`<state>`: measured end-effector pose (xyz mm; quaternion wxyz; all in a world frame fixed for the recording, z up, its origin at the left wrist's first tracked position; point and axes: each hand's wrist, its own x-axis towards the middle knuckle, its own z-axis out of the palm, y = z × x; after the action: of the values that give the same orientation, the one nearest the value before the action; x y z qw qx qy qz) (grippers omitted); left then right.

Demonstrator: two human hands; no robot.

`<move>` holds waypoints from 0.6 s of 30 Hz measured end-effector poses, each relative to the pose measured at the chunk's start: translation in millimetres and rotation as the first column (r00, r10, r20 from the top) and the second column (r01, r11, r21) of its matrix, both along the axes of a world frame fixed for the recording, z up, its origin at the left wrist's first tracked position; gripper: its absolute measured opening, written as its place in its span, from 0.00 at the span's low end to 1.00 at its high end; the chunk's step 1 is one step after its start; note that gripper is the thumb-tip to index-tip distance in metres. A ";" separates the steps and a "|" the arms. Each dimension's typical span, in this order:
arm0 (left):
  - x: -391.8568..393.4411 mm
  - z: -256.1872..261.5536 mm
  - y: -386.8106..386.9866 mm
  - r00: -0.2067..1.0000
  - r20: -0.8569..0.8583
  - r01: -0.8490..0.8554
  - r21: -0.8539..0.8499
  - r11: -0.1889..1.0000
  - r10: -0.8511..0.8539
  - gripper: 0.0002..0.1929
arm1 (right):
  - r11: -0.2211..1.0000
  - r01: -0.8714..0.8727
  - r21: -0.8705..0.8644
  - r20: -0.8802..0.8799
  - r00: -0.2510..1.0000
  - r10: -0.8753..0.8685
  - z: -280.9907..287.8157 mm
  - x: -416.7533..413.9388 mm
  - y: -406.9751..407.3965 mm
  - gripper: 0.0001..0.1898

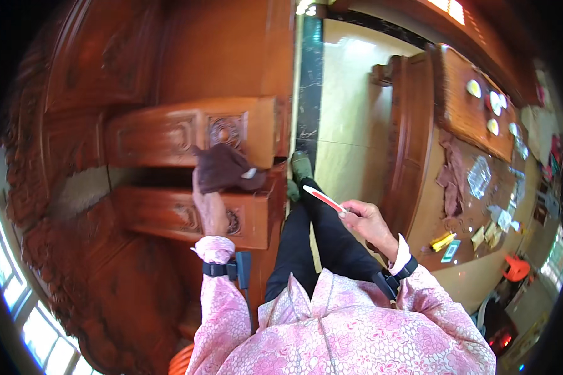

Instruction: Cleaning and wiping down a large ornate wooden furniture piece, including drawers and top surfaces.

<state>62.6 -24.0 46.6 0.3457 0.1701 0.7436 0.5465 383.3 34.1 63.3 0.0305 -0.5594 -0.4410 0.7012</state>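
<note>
My left hand (210, 211) holds a dark brown cloth (225, 168) bunched over its fingers, with a small white patch showing near one edge. The cloth lies over the side of a carved wooden armrest (159, 133), just below its round medallion. Whether it presses on the wood I cannot tell. Below the hand is a second carved armrest (248, 220), with a dark gap between the two. In front of my legs, my right hand (368, 222) grips a slim red and white implement (326, 199) by one end, its other end pointing up and left. Its exact kind is unclear.
At right stands a wooden table (427, 197) bearing a brown cloth (452, 178), clear plastic packaging (478, 176), a yellow item (442, 242) and a tray (478, 117) with several small cups. Beyond it is an orange-red plastic stool (516, 268). My feet are on the tiled floor (347, 117).
</note>
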 end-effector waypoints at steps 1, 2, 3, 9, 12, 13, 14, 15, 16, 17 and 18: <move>-7.8 -11.9 6.5 0.995 -0.060 0.075 0.003 0.997 -0.074 0.21 | 0.999 0.025 0.022 0.018 1.000 -0.025 2.4 7.7 -1.0 0.09; -20.6 -29.2 9.0 0.947 -0.270 0.182 -0.003 0.983 -0.176 0.22 | 0.998 0.025 0.054 0.025 0.999 -0.026 2.1 11.3 -3.1 0.08; -15.9 -41.1 15.3 0.945 -0.271 0.196 0.011 0.981 -0.186 0.22 | 0.996 0.024 0.085 0.035 0.999 -0.027 3.0 13.4 -3.8 0.08; 33.6 -55.3 46.8 0.574 -0.507 0.328 -0.577 0.748 -0.643 0.45 | 0.988 0.092 0.120 0.016 0.995 -0.095 5.7 13.6 17.3 0.06; 39.7 -54.1 36.8 0.588 -0.496 0.436 -0.471 0.767 -0.639 0.32 | 0.981 0.110 0.159 -0.088 0.991 -0.097 -14.1 11.0 29.2 0.06; 41.0 -53.8 33.4 0.576 -0.552 0.447 -0.405 0.798 -0.603 0.22 | 0.981 0.097 0.166 -0.123 0.989 -0.077 -15.2 6.3 36.5 0.05; 38.3 -52.5 31.4 0.640 -0.446 0.429 -0.469 0.772 -0.626 0.15 | 0.984 0.077 0.159 -0.151 0.987 -0.053 -13.8 2.2 43.9 0.05; 42.6 -51.9 24.7 0.865 -0.218 0.380 -0.303 0.874 -0.452 0.12 | 0.987 0.057 0.151 -0.179 0.983 -0.029 -13.4 0.8 53.9 0.05; 62.7 -29.5 37.0 0.959 0.146 0.265 -0.139 0.954 -0.244 0.13 | 0.986 0.074 0.152 -0.256 0.966 -0.033 -14.3 2.8 60.7 0.07; 71.6 -15.0 47.0 0.944 0.254 0.261 -0.174 0.950 -0.212 0.12 | 0.984 0.085 0.154 -0.261 0.964 -0.043 -13.7 10.2 71.7 0.07; 75.8 -8.2 51.7 0.937 0.277 0.269 -0.190 0.944 -0.211 0.12 | 0.992 0.105 0.064 -0.272 0.959 -0.084 -2.7 13.2 84.7 0.08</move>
<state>138.4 27.7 38.4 0.5193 0.1488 0.7237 0.4295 396.5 118.8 60.6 0.1452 -0.4781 -0.4323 0.7506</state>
